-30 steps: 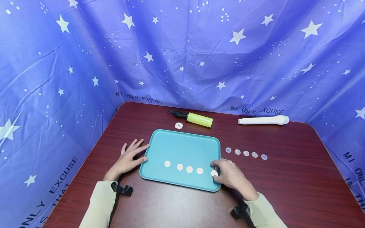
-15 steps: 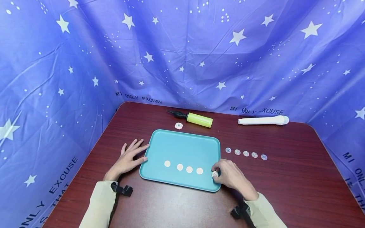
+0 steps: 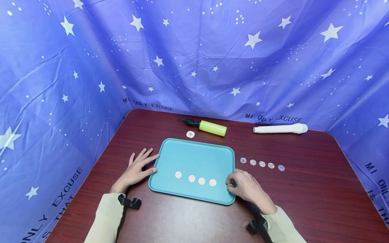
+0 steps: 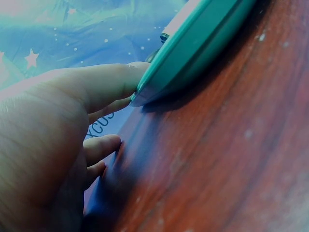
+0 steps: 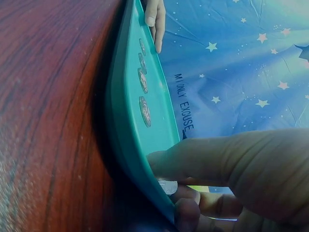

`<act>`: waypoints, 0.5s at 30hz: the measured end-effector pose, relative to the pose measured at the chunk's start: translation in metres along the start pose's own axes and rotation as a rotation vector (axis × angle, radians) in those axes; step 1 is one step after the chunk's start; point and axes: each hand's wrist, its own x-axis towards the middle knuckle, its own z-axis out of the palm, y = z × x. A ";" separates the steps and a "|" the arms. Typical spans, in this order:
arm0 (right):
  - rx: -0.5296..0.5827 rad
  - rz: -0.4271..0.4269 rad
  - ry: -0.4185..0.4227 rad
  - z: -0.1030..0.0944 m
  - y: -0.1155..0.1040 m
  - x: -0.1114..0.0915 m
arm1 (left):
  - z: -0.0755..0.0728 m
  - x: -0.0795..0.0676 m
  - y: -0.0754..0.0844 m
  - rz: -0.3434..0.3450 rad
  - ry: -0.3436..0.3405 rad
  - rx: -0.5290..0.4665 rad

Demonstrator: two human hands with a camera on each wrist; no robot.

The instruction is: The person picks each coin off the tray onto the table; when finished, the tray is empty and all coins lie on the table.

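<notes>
At the right end of the turquoise tray (image 3: 194, 153), my right hand (image 3: 247, 187) pinches a small round disc (image 5: 168, 186) between thumb and fingers. Only a pale, shiny sliver of it shows in the right wrist view; the fingers hide the rest, and in the head view it is out of sight. My left hand (image 3: 135, 170) lies at the opposite end with fingers spread, thumb and index fingertip on the tray's rim (image 4: 166, 72). Inside the tray, several pale discs (image 3: 202, 181) form a row near the front.
Several shiny patterned discs (image 3: 262, 164) lie in a line on the table right of the tray. Behind the tray are a scalloped white piece (image 3: 190, 134) and a yellow-green hand pump (image 3: 212, 128). A white microphone-shaped stick (image 3: 279, 128) lies at the back right, before the starry curtain (image 3: 197, 67).
The disc in my right fingers showed a pale face, then a patterned one, and is now hidden in the head view. The right fingertips have drawn together; my left hand stays still.
</notes>
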 end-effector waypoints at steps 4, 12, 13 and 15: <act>0.026 0.021 -0.015 -0.002 0.001 0.000 | 0.000 0.000 0.000 -0.001 0.001 0.004; 0.107 0.036 -0.051 -0.007 0.006 -0.001 | 0.001 0.000 0.000 0.000 0.001 0.004; 0.120 0.030 -0.060 -0.008 0.007 -0.001 | 0.001 0.000 0.000 0.000 0.001 0.004; 0.151 0.019 -0.071 -0.009 0.009 -0.002 | 0.001 0.000 0.000 0.001 0.002 0.006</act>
